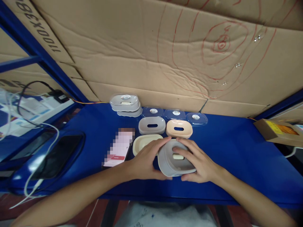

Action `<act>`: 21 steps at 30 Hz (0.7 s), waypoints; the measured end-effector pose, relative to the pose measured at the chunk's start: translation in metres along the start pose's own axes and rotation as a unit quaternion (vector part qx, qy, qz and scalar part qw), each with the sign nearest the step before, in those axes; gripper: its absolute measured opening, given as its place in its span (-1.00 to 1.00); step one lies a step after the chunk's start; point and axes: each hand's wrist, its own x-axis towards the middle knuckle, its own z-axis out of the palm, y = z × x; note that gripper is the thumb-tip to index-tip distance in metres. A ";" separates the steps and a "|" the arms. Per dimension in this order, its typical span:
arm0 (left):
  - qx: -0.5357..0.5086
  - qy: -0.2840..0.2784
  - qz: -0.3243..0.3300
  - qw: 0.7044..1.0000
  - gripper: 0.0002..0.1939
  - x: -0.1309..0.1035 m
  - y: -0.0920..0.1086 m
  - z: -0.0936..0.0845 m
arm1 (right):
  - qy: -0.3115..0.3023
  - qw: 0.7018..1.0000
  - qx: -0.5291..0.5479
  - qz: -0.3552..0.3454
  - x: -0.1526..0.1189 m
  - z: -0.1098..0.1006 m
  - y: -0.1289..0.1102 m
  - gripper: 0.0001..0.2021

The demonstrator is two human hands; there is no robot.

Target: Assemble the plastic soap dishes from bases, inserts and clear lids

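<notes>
Head view: cardboard wall behind a blue counter. At the counter's near side, gray box gripped between left hand and right hand; whether lifted or resting, hard to tell. Step in hand, seemingly: steadying the gray box two-handed, any next move likely calling for even pressure. Just beside, cream tray; beyond, gray lid, peach lid, clear covers. Smallest: pale bar in the gray box's top, right fingertip close by.
</notes>
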 end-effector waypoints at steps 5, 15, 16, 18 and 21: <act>-0.005 0.002 -0.015 1.000 0.38 -0.001 0.004 0.003 | 0.012 1.000 -0.018 0.003 0.000 0.004 -0.002 -0.18; -0.022 0.000 -0.015 1.000 0.28 0.002 0.008 0.000 | 0.039 0.996 0.049 0.063 -0.002 -0.030 0.016 -0.28; -0.014 -0.005 -0.011 1.000 0.27 0.002 0.008 0.000 | 0.059 0.994 0.017 0.085 -0.004 -0.041 0.023 -0.31; 0.002 -0.022 0.001 1.000 0.28 0.001 0.008 0.000 | 0.083 0.984 -0.062 0.146 -0.011 -0.064 0.039 -0.36; 0.021 -0.053 0.018 0.998 0.27 0.001 0.009 0.000 | 0.038 0.958 -0.157 0.235 -0.031 -0.093 0.065 -0.44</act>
